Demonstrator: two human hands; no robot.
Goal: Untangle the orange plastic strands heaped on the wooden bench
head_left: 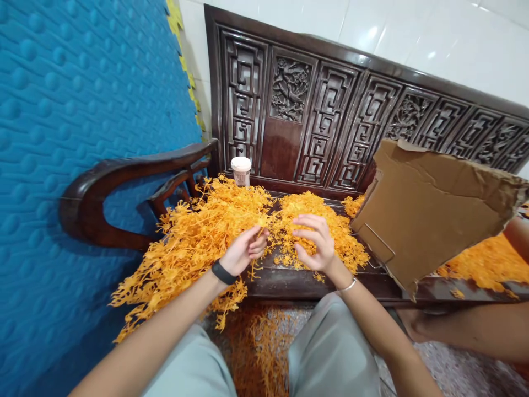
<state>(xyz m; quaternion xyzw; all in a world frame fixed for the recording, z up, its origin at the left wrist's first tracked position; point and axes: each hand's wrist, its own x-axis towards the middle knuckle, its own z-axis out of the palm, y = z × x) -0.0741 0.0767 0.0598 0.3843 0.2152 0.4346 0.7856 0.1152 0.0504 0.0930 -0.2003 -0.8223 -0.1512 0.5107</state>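
Observation:
My left hand point(248, 248), with a black band on its wrist, pinches a small orange plastic flower piece point(263, 221) between thumb and fingers. Just right of it, my right hand point(314, 241) is raised with its fingers curved and apart, holding nothing that I can see. A large heap of orange branching stems point(182, 259) lies to the left, spilling over the bench's front edge. Under and behind my right hand spreads a second pile of small orange flower pieces point(318, 209). Both piles rest on a dark wooden bench point(285, 281).
A white lidded tub point(241, 171) stands at the bench's back left corner. A cardboard sheet point(433, 204) stands upright on the right, with a wire piece at its base. Beyond it are more orange pieces point(491, 262) and another person's leg point(467, 331). Orange scraps point(268, 347) cover the floor.

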